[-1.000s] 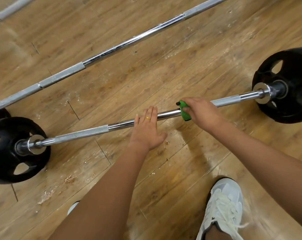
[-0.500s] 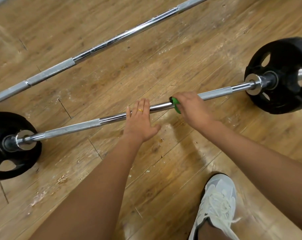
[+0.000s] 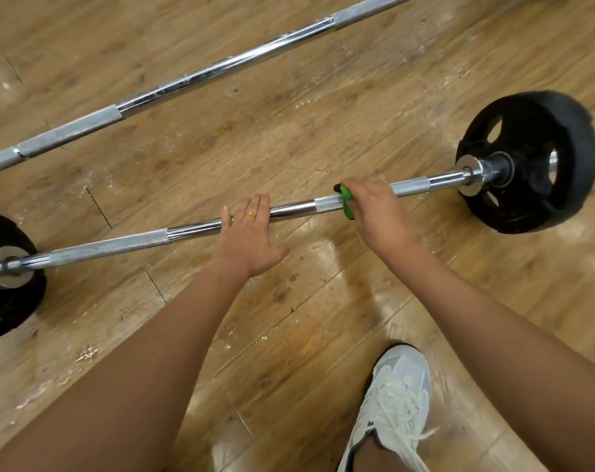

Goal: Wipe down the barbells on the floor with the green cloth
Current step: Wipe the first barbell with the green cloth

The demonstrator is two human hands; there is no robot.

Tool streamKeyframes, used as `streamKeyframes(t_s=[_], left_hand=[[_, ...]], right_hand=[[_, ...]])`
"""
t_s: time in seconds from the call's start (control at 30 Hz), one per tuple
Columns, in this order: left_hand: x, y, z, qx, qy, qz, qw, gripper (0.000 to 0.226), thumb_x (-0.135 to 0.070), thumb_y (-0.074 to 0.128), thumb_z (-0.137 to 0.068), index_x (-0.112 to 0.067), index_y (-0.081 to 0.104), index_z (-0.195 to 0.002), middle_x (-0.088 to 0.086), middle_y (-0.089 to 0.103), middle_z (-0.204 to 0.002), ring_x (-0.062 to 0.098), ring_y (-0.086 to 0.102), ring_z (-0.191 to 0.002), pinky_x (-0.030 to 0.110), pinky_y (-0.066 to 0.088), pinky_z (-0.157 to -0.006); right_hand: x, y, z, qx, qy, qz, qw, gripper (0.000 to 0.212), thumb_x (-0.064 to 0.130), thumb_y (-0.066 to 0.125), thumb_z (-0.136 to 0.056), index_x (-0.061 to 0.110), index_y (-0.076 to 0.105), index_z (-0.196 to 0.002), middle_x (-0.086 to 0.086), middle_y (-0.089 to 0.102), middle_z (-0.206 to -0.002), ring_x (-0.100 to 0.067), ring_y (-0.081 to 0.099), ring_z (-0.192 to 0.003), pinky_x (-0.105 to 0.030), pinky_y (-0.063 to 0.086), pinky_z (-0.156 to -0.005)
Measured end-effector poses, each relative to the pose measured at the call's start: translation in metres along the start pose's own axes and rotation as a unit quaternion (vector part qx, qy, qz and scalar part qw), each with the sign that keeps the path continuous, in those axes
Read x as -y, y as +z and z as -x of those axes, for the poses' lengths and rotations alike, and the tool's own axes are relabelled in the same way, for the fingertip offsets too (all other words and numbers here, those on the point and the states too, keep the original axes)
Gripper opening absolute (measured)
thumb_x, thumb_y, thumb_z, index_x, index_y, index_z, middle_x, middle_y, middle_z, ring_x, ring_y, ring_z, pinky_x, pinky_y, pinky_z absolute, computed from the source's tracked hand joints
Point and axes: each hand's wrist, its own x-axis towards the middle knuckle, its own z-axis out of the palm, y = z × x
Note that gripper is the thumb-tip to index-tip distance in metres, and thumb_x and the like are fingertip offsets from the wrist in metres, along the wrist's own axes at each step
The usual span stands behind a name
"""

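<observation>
Slanting lower-left to upper-right, barbell (image 3: 292, 208)

Plate (image 3: 534, 117) blocks rightward; floor (image 3: 272, 131) beyond seems open.

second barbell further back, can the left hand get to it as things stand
Probably yes: the left hand rests flat on the near barbell holding nothing, and only bare floor lies between it and the second barbell.
</observation>
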Motion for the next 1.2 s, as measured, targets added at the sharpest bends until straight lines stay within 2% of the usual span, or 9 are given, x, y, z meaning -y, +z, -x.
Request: streamKeyframes(t_s=[0.17, 0.27, 0.43, 0.57, 0.73, 0.9, 1.0, 1.13, 1.2], left_hand=[[-0.002, 0.003, 0.008, -0.001, 0.002, -0.001, 1.000, 0.103, -0.062, 0.054, -0.090, -0.012, -0.001, -0.161, 0.006, 0.008, -0.169, 0.024, 0.006, -0.156, 0.052, -0.005, -0.123], [-0.003, 0.008, 0.017, 0.006, 0.005, 0.001, 1.000, 0.105, -0.063, 0.054, -0.090, -0.014, -0.004, -0.161, 0.006, 0.004, -0.170, 0.024, 0.005, -0.156, 0.052, -0.006, -0.122], [-0.011, 0.016, 0.032, 0.003, -0.004, -0.014, 1.000, 0.108, -0.067, 0.051, -0.089, -0.011, -0.006, -0.161, 0.009, 0.003, -0.169, 0.027, 0.005, -0.156, 0.053, -0.005, -0.122], [-0.013, 0.021, 0.046, 0.014, 0.001, -0.016, 1.000, 0.109, -0.067, 0.051, -0.089, -0.010, -0.009, -0.160, 0.008, -0.001, -0.170, 0.027, 0.002, -0.156, 0.054, -0.003, -0.122], [-0.020, 0.027, 0.066, 0.009, -0.002, -0.002, 1.000, 0.108, -0.069, 0.048, -0.090, -0.011, -0.011, -0.160, 0.008, -0.001, -0.170, 0.027, 0.001, -0.156, 0.054, -0.003, -0.122], [-0.023, 0.035, 0.083, 0.011, 0.003, 0.006, 1.000, 0.109, -0.069, 0.045, -0.089, -0.011, -0.014, -0.159, 0.006, -0.007, -0.170, 0.025, -0.004, -0.156, 0.054, -0.005, -0.122], [-0.023, 0.040, 0.090, 0.013, 0.008, 0.007, 1.000, 0.110, -0.071, 0.044, -0.088, -0.011, -0.014, -0.159, 0.005, -0.009, -0.170, 0.025, -0.006, -0.156, 0.054, -0.005, -0.122], [-0.026, 0.045, 0.097, 0.007, 0.001, 0.013, 1.000, 0.111, -0.071, 0.046, -0.087, -0.011, -0.013, -0.159, 0.005, -0.008, -0.170, 0.025, -0.007, -0.156, 0.054, -0.008, -0.122], [-0.027, 0.046, 0.100, 0.011, 0.003, 0.012, 1.000, 0.111, -0.071, 0.044, -0.087, -0.011, -0.014, -0.159, 0.005, -0.011, -0.169, 0.025, -0.010, -0.156, 0.053, -0.010, -0.121]], right_hand=[[0.004, 0.001, 0.005, 0.045, -0.056, 0.007, 0.997, 0.034, 0.007, 0.056, -0.094, 0.014, 0.060, -0.127, -0.003, 0.064, -0.121, -0.025, 0.054, -0.113, -0.034, 0.034, -0.104], [-0.004, -0.004, 0.012, 0.030, -0.012, -0.004, 0.999, 0.030, 0.005, 0.053, -0.096, 0.011, 0.062, -0.123, -0.007, 0.067, -0.116, -0.029, 0.054, -0.109, -0.038, 0.038, -0.101], [0.024, 0.005, 0.026, 0.048, -0.001, 0.013, 0.999, 0.027, 0.009, 0.052, -0.098, 0.008, 0.061, -0.123, -0.011, 0.064, -0.118, -0.032, 0.052, -0.112, -0.038, 0.023, -0.115], [0.012, -0.006, 0.039, 0.082, -0.020, 0.006, 0.996, 0.032, 0.013, 0.053, -0.099, 0.012, 0.058, -0.130, -0.009, 0.062, -0.125, -0.030, 0.049, -0.117, -0.039, 0.033, -0.107], [0.016, -0.002, 0.059, 0.034, 0.026, 0.021, 0.999, 0.031, 0.006, 0.052, -0.096, 0.009, 0.061, -0.125, -0.011, 0.065, -0.119, -0.031, 0.053, -0.112, -0.039, 0.029, -0.114], [0.017, 0.000, 0.074, 0.050, -0.013, 0.010, 0.999, 0.029, 0.007, 0.052, -0.095, 0.010, 0.062, -0.122, -0.010, 0.064, -0.116, -0.029, 0.051, -0.111, -0.039, 0.034, -0.106], [0.006, -0.006, 0.080, 0.038, 0.033, 0.018, 0.999, 0.030, 0.009, 0.050, -0.097, 0.013, 0.061, -0.125, -0.007, 0.065, -0.119, -0.028, 0.051, -0.113, -0.034, 0.035, -0.103], [0.019, 0.001, 0.090, 0.036, 0.038, 0.019, 0.998, 0.037, 0.002, 0.051, -0.094, 0.011, 0.060, -0.129, -0.008, 0.063, -0.126, -0.029, 0.050, -0.122, -0.038, 0.022, -0.119], [0.014, -0.004, 0.094, 0.061, 0.013, 0.017, 0.998, 0.039, 0.004, 0.051, -0.094, 0.012, 0.058, -0.133, -0.007, 0.061, -0.129, -0.028, 0.048, -0.126, -0.040, 0.025, -0.119]])
